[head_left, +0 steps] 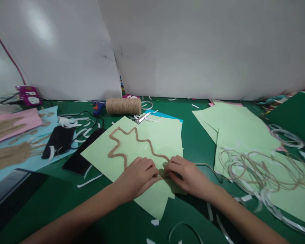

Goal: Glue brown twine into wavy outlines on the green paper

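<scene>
A length of brown jute twine [151,145] lies on light green paper [152,203], bent into a zigzag outline with several points. My left hand [141,176] rests on the paper at the outline's lower side, fingers closed on the twine. Close by on the right, my right hand [184,173] pinches the twine too, with its fingertips against the sheet. A short stretch of twine shows between the two hands. From behind my right hand the loose end runs right across the green table. My fingers hide part of the outline.
A twine spool [123,106] stands at the back beside a blue glue gun [99,107]. Scissors [143,117] lie behind the paper. Phones [59,141] and pink and blue sheets are at left. Coiled twine [259,169] and white strips cover green sheets at right.
</scene>
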A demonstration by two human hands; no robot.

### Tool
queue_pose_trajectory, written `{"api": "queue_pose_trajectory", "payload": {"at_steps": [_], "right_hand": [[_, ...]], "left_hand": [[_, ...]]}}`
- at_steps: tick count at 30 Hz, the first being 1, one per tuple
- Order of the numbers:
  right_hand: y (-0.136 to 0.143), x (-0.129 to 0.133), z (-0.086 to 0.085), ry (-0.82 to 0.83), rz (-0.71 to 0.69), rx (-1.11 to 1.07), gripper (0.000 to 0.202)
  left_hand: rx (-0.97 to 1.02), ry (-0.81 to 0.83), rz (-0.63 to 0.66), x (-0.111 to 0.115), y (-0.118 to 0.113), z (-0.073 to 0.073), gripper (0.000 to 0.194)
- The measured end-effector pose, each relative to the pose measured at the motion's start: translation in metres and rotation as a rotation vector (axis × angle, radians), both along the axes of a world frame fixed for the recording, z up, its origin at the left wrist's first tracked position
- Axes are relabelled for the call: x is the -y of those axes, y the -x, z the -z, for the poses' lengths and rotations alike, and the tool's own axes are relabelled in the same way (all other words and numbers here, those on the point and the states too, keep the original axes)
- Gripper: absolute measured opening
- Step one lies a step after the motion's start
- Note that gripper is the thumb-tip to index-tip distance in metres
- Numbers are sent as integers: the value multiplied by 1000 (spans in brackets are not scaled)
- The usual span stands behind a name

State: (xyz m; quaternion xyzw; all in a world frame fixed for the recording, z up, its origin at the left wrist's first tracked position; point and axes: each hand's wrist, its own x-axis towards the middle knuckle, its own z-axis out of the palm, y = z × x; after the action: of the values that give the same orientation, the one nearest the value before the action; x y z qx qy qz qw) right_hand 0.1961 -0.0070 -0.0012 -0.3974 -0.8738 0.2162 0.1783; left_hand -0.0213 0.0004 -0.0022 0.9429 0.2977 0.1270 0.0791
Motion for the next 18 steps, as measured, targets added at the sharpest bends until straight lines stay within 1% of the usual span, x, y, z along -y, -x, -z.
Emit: {"api": "queue_pose_trajectory", "payload": {"at_steps": [6, 12, 18], "right_hand": [[0, 0, 2, 50, 3, -71, 17], [-2, 0, 5, -15, -18, -41, 16], [0, 0, 6, -40, -14, -85, 16]], "left_hand": [[-22, 6, -7, -1, 0, 0, 11], [-31, 17, -9, 0, 0, -2, 8], [10, 47, 41, 2, -2, -1, 14]]}}
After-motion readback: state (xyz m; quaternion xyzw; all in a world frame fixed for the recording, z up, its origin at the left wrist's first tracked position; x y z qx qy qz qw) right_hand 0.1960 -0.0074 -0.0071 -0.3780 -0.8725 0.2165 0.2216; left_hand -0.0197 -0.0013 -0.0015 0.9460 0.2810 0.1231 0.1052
